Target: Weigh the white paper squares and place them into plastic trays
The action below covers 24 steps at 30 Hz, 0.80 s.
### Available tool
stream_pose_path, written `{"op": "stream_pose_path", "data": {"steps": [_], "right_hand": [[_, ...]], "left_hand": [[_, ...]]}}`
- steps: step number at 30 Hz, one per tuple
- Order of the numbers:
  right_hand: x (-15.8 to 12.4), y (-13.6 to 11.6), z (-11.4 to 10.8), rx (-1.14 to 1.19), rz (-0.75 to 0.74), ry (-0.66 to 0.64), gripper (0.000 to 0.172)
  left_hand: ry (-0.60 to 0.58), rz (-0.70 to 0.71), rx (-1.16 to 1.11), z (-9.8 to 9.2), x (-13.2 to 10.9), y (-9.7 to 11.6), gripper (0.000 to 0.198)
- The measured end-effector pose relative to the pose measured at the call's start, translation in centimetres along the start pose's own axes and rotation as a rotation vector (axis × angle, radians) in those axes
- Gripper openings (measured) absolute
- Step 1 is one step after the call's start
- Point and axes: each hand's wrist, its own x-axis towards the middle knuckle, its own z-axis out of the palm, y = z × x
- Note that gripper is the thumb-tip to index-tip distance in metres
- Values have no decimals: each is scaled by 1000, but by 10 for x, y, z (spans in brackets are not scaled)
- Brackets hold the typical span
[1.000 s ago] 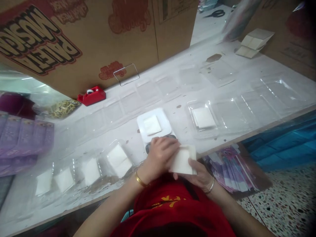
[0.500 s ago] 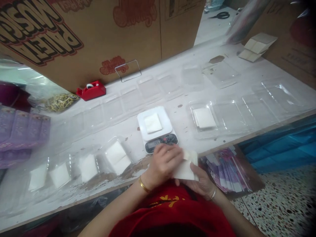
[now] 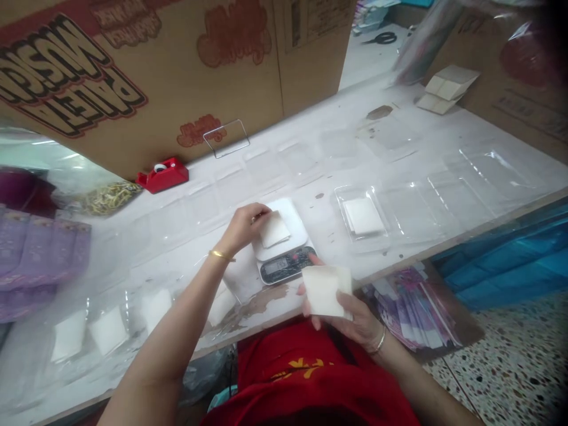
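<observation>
My left hand (image 3: 245, 228) pinches the upper left edge of a thin cream square sheet (image 3: 275, 229) on the white plate of a small kitchen scale (image 3: 296, 214). My right hand (image 3: 361, 319) grips a stack of similar cream square sheets (image 3: 326, 290) just below the scale, with the thumb on top. To the right of the scale, a clear plastic tray (image 3: 382, 222) contains a small pile of sheets (image 3: 364, 215). Several trays with white sheets (image 3: 70, 334) stand on the left, some partly hidden by my left arm.
Clear plastic trays (image 3: 202, 204) line the table's back. More trays (image 3: 464, 198) lie at right. A red tape dispenser (image 3: 163, 174), a wire stand (image 3: 227, 139) and a large cardboard box (image 3: 239, 71) are behind. Stacked sheets (image 3: 450, 83) stand far right; purple boxes (image 3: 42, 245) at left.
My left hand has moved from the stack up and left to the scale, bringing a sheet onto the pile there. My right hand still holds the stack in nearly the same place.
</observation>
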Motion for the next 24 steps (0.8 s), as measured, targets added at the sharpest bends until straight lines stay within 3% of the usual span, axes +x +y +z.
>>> {"op": "stream_pose_path", "data": {"steps": [4,10,16,24], "right_hand": [[-1,-2,-7,5,-31,-25,87],[-2,-10,-7,-8,-68,-50,88],[-3,-10,-3,-6,-57,-63,85],[-5,-8,-2,-19,-28,-45,90]], "left_hand": [[139,13,257,-2,-7,-6,22],[334,-30,111,-22,-39,-7,17],[393,-44,80,-22,-59,-6,16],[369,-70,52,-12,-62,0,16]]}}
